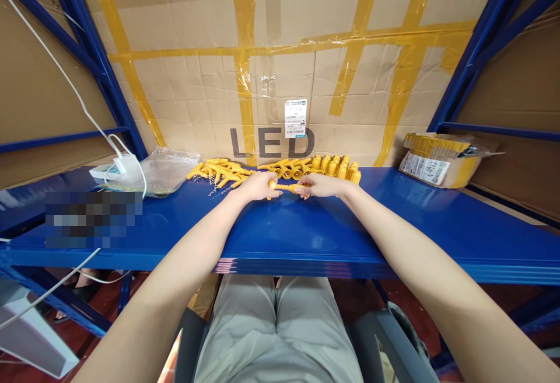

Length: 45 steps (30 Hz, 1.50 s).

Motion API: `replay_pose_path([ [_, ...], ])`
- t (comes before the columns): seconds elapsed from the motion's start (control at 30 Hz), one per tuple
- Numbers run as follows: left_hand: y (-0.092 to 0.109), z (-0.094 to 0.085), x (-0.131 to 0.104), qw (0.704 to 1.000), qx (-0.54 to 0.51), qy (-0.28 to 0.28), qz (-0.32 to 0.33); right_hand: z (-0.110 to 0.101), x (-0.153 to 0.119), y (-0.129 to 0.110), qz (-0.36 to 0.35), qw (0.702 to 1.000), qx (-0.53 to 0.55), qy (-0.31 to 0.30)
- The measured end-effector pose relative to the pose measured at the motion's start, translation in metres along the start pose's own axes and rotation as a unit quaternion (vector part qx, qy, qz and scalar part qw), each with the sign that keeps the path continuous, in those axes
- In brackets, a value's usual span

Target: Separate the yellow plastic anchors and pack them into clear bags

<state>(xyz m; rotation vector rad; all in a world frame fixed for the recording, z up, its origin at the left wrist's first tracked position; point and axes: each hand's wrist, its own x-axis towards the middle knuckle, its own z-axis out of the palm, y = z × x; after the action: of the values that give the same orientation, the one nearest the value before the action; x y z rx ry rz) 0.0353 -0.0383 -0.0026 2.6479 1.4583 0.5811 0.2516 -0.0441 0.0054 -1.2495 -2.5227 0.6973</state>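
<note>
In front of me, a yellow plastic corkscrew (286,187) spans the gap between my two hands, just above the blue shelf top. My left hand (259,186) is closed around its rounded end. Fingertips of my right hand (321,185) pinch the other end, and they hide part of it. Behind my left hand lies a loose pile of yellow corkscrew handles (221,171) with thin metal spirals sticking out. Yellow hollow sleeves (286,168) lie in a row behind the hands. Further right, several yellow caps or bodies (335,166) stand grouped close to my right hand.
A taped cardboard sheet (196,97) marked LED forms the back wall. On the left are a clear plastic bag (168,167), a white plug with cable (126,166) and a blurred patch. A small open carton (437,161) sits at right. Blue posts (470,62) frame the shelf (301,231).
</note>
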Motion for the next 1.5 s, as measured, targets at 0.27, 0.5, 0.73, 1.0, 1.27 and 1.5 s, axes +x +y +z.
replay_pose_path([
  [0.27, 0.003, -0.001, -0.001, 1.000, 0.017, -0.002, -0.002, -0.001, 0.000, 0.002, 0.020, 0.999, 0.020, -0.014],
  [0.5, 0.002, 0.001, 0.000, 1.000, -0.006, -0.014, -0.010, 0.000, -0.001, 0.003, 0.042, 0.996, 0.076, -0.023],
  [0.73, 0.000, 0.003, 0.000, 0.998, -0.044, -0.036, -0.015, 0.001, -0.001, 0.002, 0.057, 0.995, 0.086, -0.016],
  [1.0, -0.002, 0.005, 0.002, 0.999, -0.024, -0.027, -0.007, -0.001, -0.003, 0.000, 0.046, 0.992, 0.111, -0.023],
  [1.27, -0.005, 0.003, 0.001, 0.999, -0.032, -0.013, -0.007, 0.003, 0.000, 0.004, 0.047, 0.992, 0.121, 0.008],
  [1.5, -0.028, 0.010, 0.004, 0.998, -0.056, 0.005, 0.006, 0.004, 0.001, 0.005, 0.048, 0.972, 0.218, 0.074],
])
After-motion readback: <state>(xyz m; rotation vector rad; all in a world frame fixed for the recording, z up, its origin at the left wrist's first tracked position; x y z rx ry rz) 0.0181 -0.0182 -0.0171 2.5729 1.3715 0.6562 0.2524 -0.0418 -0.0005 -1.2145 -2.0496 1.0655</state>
